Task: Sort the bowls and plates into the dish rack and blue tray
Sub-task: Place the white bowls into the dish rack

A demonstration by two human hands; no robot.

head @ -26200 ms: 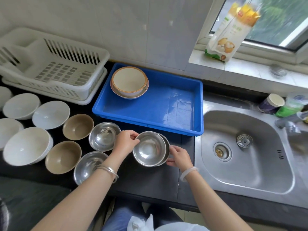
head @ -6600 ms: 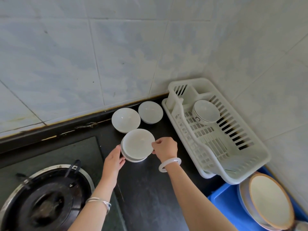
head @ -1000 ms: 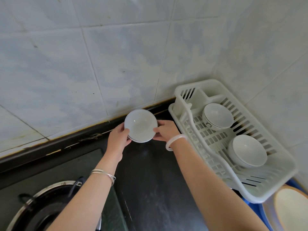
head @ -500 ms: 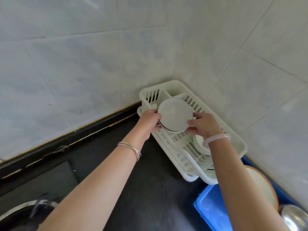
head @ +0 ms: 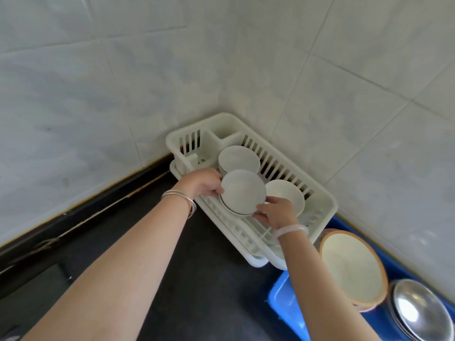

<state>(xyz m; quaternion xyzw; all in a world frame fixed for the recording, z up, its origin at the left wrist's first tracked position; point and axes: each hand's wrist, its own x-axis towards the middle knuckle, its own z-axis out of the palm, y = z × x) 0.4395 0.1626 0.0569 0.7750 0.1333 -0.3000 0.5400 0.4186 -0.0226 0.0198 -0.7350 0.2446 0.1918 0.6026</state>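
Observation:
Both hands hold a stack of white bowls (head: 242, 191) over the near side of the white dish rack (head: 325, 205) in the tiled corner. My left hand (head: 203, 182) grips the stack's left rim and my right hand (head: 277, 209) grips its lower right rim. Inside the rack sit a white bowl (head: 237, 157) at the back and another white bowl (head: 289, 194) to the right, partly hidden by the held stack. The blue tray (head: 285, 299) at lower right carries a brown-rimmed plate and bowl (head: 352, 264) and steel bowls (head: 418, 313).
Dark countertop (head: 204, 279) stretches in front of the rack. Tiled walls close in behind and to the right of the rack. A cutlery compartment (head: 194, 141) fills the rack's far left end.
The held stack of white bowls has gone down and right into the rack, beside the two bowls there. The view has swung right, showing more of the blue tray.

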